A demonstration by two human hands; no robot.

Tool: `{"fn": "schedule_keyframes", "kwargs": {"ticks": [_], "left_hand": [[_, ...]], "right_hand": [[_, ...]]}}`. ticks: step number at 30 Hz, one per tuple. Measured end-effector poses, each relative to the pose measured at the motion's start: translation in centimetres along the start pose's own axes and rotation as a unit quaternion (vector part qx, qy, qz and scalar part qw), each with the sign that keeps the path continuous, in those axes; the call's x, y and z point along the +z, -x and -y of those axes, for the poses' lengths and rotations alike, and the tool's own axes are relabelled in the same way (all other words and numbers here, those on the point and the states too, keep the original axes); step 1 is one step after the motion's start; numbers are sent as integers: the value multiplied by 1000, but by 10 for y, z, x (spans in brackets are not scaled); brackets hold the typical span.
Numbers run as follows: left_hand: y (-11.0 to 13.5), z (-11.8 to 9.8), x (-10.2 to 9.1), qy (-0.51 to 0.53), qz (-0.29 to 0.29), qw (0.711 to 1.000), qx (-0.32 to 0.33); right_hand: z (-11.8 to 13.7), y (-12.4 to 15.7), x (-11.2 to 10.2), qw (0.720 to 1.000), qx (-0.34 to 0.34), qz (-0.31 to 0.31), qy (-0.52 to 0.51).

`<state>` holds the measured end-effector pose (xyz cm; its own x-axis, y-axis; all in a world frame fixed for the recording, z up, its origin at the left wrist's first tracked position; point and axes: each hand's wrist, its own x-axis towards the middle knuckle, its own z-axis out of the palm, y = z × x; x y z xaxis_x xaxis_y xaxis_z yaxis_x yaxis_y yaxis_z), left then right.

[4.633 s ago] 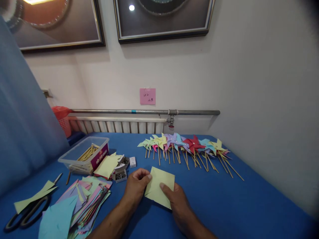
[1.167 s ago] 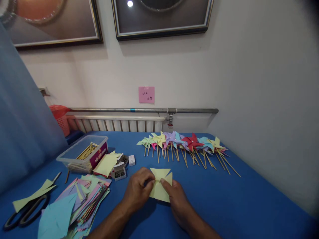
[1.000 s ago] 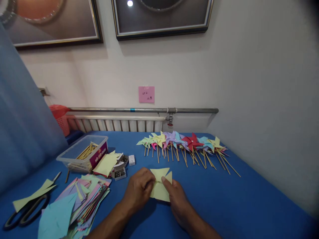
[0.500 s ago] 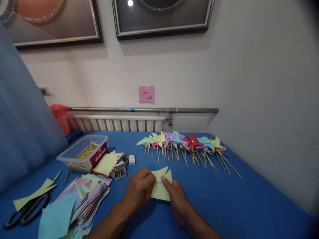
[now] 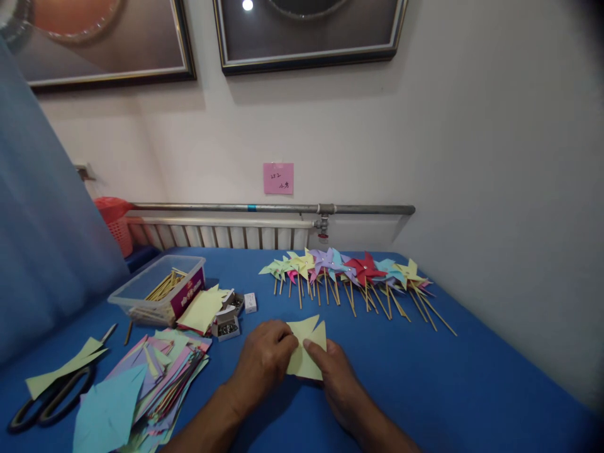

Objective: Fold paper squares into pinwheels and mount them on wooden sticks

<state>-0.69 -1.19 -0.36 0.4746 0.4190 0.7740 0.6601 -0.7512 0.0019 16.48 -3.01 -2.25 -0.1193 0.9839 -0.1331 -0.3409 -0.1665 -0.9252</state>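
Note:
A yellow paper square (image 5: 309, 352), cut and partly folded into pinwheel points, lies on the blue table (image 5: 425, 384) in front of me. My left hand (image 5: 264, 358) pinches its left side, fingers curled over the paper's centre. My right hand (image 5: 333, 374) presses on the paper from the right, its forefinger tip on the middle. Both hands rest on the tabletop.
A row of finished paper pinwheels (image 5: 353, 277) on sticks lies at the back. At left are a clear box of wooden sticks (image 5: 158, 292), small boxes of pins (image 5: 227, 327), a stack of coloured paper (image 5: 146, 384) and scissors (image 5: 47, 402). A wall stands at right.
The flat yellow square has been folded into pinwheel points. In the last second my fingers shifted slightly over its centre, and another corner came inward.

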Motion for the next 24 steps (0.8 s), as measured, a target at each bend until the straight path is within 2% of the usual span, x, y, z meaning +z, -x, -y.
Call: {"fn": "schedule_keyframes", "kwargs": {"ticks": [10,15,19,24], "left_hand": [[2,2,3,-12,14,1000,3],[1,-1,-2,33,21,999,-6],[0,-5,-7,116,24,990,-73],[-4,-4,-10,207,3,952,-224]], "right_hand": [[-5,-6,-2,1000,-14,-16,0],[-11,-9,-4,999,-23,-32,15],[-14,-11,-5,999,-29,-37,9],[-11,-14,-7,997,-40,-58,32]]}}
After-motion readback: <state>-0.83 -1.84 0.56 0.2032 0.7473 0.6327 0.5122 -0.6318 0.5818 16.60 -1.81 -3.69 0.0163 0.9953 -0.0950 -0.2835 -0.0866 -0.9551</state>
